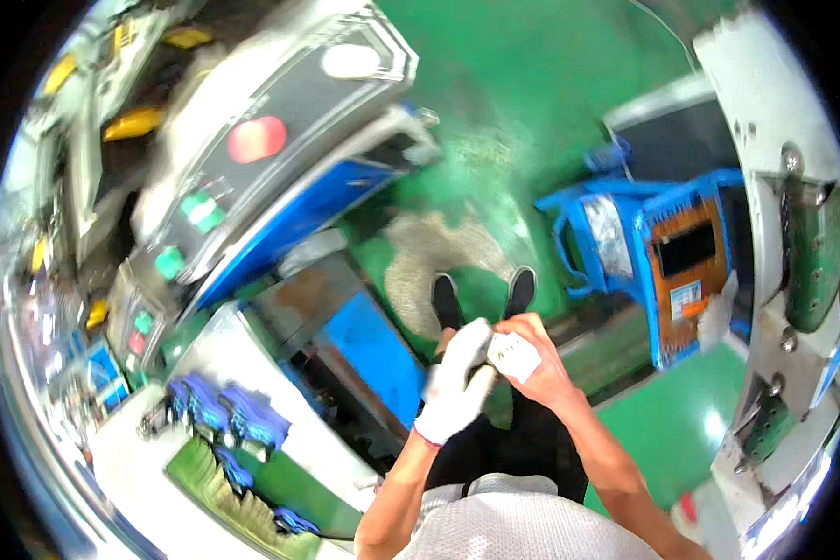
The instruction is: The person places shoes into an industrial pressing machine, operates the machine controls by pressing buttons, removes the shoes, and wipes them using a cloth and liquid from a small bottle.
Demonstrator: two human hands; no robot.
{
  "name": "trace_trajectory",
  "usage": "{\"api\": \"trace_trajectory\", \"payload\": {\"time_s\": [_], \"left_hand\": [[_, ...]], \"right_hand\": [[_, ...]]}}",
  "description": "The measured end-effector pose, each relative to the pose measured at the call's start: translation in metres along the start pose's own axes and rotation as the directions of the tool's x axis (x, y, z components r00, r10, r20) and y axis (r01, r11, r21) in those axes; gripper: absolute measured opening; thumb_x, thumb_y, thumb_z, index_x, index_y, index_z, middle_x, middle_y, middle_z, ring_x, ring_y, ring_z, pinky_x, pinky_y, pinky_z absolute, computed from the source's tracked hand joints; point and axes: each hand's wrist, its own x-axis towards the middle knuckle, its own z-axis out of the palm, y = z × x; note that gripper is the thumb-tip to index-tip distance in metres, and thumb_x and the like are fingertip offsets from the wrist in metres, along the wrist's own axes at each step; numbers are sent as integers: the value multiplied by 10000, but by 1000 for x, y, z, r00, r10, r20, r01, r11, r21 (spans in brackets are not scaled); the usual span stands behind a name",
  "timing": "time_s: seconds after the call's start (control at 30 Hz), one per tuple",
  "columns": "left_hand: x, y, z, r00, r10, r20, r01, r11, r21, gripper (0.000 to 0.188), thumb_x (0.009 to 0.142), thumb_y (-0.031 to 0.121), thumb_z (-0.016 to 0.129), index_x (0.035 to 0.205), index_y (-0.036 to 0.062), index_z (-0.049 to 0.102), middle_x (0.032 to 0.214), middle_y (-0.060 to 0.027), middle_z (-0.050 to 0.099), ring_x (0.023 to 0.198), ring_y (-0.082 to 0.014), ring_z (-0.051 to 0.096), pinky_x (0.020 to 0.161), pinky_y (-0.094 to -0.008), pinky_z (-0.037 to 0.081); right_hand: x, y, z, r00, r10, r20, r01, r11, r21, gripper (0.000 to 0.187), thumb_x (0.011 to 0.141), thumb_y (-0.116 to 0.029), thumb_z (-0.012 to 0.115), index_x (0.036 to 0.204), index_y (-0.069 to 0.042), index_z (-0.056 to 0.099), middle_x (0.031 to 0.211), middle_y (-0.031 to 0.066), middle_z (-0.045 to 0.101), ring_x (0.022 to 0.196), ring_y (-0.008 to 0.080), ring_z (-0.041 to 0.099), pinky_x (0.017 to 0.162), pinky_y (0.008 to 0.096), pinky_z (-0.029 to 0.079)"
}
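My left hand, in a white glove, is raised in front of my body. Its fingers reach forward, with a gap between them and the thumb. My bare right hand is close beside it, the fingers bent. A small white piece with dark marks shows at the right hand, between the two hands; it looks held there, and its kind is unclear. The right fingertips are partly hidden near the glove's tips.
At the left stands a machine panel with coloured buttons, above a white table bearing blue-and-black parts. On the right are a blue-framed cart with a white glove on it, and a pale machine. Green floor lies ahead.
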Motion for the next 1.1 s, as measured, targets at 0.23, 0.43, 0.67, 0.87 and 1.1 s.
{"api": "trace_trajectory", "payload": {"time_s": [0.23,0.43,0.67,0.87,1.1], "left_hand": [[-125,78,-46,909,334,-250,-322,943,89,568,965,155,657,1471,17,439,1490,-191,469,1346,-325,509,1137,-408,392],[-210,76,-107,719,391,-575,-364,916,168,537,897,188,719,1374,17,540,1382,-200,553,1288,-357,549,1090,-406,436],[-271,23,-198,516,350,-782,-229,936,267,460,851,173,772,1261,26,623,1298,-177,630,1214,-334,615,1032,-392,501],[-299,42,-255,606,314,-731,-198,949,244,483,845,73,743,1306,40,599,1341,-165,594,1222,-340,612,1006,-396,519],[-292,21,-282,617,310,-724,-216,951,223,507,835,28,763,1311,55,592,1350,-168,566,1200,-330,618,975,-382,544]], "right_hand": [[-9,-177,15,818,-338,465,427,899,-98,459,796,-24,685,1224,14,524,1103,209,539,1053,423,559,921,442,496],[-14,-277,58,730,-33,683,145,983,-108,829,805,39,730,1541,-31,354,1448,168,499,1258,296,583,1016,378,494],[-1,-387,168,536,-466,704,659,753,-4,242,852,-16,694,1089,-64,694,1424,168,534,1382,390,453,1129,478,375],[18,-397,231,387,-437,812,784,619,-40,174,882,-63,712,1053,-32,708,1397,164,548,1349,378,475,1095,468,434],[31,-400,257,462,-356,812,746,651,-139,163,902,-79,689,1044,-4,659,1334,164,592,1179,353,603,978,430,521]]}}
